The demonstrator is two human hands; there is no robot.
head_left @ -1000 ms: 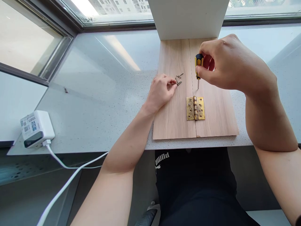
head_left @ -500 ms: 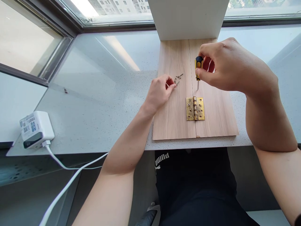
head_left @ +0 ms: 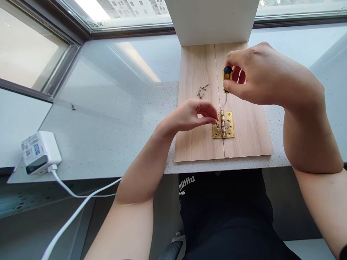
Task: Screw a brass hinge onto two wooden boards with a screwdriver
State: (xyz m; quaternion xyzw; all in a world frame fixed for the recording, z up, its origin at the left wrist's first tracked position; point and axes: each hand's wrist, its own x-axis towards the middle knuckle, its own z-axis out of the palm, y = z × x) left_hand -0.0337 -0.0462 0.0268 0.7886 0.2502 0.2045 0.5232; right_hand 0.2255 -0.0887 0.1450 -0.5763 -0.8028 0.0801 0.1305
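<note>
While a pale desk bears two wooden boards, a person's right hand and left hand reach in. The left, nearly pinched shut, is at a brass hinge across the seam; whether it holds anything, I cannot tell. The right closes round an upright screwdriver. Loose screws lie nearby.

Lighting bright, cool daylight, entering through the window beyond the wooden boards. Glass left of and beyond the boards is blown out to white. A pale glare streak lies on the glossy countertop left of the boards. The upright panel at the boards' far end reads grey, in shade. Area below the boards' near edge dark, with little detail. Board grain reasonably sharp. Wide-angle stretching noted toward the edges, well out from the boards.
</note>
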